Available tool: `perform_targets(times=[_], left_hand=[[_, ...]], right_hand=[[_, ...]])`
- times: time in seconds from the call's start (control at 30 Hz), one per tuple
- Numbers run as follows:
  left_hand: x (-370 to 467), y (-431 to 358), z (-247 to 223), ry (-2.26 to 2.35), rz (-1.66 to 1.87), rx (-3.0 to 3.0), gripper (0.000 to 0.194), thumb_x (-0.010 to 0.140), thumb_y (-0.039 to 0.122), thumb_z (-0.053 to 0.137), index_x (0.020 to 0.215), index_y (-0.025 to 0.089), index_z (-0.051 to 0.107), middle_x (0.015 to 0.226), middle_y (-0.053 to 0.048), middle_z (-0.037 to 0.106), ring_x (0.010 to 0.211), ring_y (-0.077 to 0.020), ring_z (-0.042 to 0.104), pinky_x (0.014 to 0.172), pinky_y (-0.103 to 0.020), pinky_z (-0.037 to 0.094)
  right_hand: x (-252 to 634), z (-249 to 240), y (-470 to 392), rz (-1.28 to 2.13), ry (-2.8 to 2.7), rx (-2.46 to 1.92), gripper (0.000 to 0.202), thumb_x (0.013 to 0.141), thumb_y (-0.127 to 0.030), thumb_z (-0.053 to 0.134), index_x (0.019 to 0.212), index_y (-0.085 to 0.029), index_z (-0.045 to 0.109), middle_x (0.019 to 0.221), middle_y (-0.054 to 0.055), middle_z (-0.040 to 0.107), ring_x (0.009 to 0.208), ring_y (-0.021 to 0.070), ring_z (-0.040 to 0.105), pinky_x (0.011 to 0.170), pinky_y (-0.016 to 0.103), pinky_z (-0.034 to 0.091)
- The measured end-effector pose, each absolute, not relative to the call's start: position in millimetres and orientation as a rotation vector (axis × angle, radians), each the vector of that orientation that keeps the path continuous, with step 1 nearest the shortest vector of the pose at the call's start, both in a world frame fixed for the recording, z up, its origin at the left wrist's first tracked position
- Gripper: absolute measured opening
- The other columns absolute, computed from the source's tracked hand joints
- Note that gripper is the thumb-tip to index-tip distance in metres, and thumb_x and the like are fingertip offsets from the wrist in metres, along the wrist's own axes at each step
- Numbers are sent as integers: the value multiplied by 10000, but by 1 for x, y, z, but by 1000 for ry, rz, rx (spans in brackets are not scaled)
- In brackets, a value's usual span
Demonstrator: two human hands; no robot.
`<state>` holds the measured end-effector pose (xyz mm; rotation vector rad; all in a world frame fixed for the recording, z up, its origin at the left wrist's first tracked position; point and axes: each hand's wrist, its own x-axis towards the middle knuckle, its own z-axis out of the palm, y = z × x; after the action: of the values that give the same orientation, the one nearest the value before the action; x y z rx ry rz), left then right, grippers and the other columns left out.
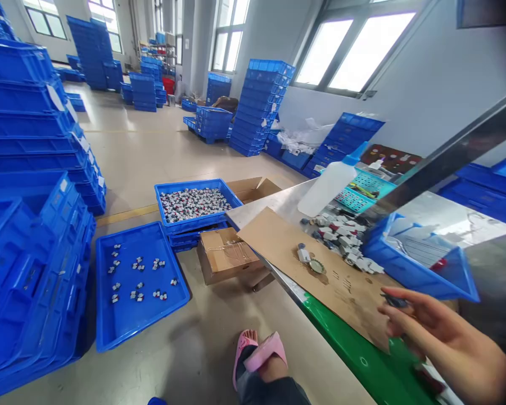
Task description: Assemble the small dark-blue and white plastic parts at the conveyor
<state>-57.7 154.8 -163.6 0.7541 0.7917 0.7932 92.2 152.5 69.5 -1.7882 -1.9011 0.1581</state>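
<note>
My right hand [442, 337] comes in from the right edge over the cardboard sheet [274, 230], pinching a small dark part [395, 301] between thumb and fingers. My left hand is not in view. On the cardboard lie a white-and-grey piece [303, 254], a round metal cap [316, 266] and several thin pins [346, 284]. Beside them is a heap of white, grey and red parts [346, 236]. Below my right hand, partly hidden, more white and red pieces [436, 379] rest near the green surface [354, 360].
A white bottle [329, 185] with a blue tip stands by a teal basket [362, 188]. A blue bin [421, 275] sits at the table's right. On the left are a blue tray [139, 326] with small parts, a filled tray [194, 225], a cardboard box [223, 261] and stacked crates [25, 129].
</note>
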Motion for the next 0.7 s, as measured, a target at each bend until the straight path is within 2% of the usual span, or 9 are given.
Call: perform_targets(times=[0.07,0.1,0.23,0.33,0.4,0.57,0.7], left_hand=[[-58,157,-167,801,813,749,321,806,427,564,1093,291,517,1103,-73,555,902,-197,577,671,-340,511],[-58,158,-170,807,822,744,334,807,433,561,1102,284,513,1107,-71,554,905,-201,577,672,-346,512],[-59,164,-179,837,844,720,326,835,437,524,1110,262,514,1118,-84,552,931,-197,566,717,-351,513],[-60,167,-185,860,854,704,327,816,441,548,1091,265,528,1148,-91,546,981,-215,552,760,-379,506],[-58,164,-187,865,854,696,347,781,461,580,1072,276,543,1152,-65,552,1050,-264,530,775,-421,489],[-46,149,-182,821,847,680,476,679,482,651,1106,305,535,1169,-5,537,1210,-360,396,831,-482,435],[-45,150,-175,756,864,661,482,612,451,704,1057,342,555,1182,17,539,1207,-371,404,818,-479,444]], right_hand=[[74,78,174,435,-1712,-1904,197,731,-489,500,891,-381,538,522,45,604,433,236,553,385,352,406],[67,81,182,460,-1689,-1934,220,723,-519,487,872,-368,542,537,47,606,489,254,576,441,372,437],[49,84,199,171,-1815,-2018,355,718,-600,397,806,-319,595,733,72,673,686,324,623,600,455,462],[48,80,205,113,-1864,-2025,377,731,-574,360,816,-297,601,671,73,660,650,315,626,581,435,458],[51,77,207,114,-1872,-2019,346,729,-525,367,846,-291,593,612,64,643,609,294,624,563,411,457],[56,76,207,23,-1924,-2016,272,701,-449,412,837,-274,570,622,35,638,579,263,606,558,390,458],[53,81,205,40,-1971,-2066,254,719,-405,442,874,-231,543,647,42,630,591,237,589,552,351,433]])
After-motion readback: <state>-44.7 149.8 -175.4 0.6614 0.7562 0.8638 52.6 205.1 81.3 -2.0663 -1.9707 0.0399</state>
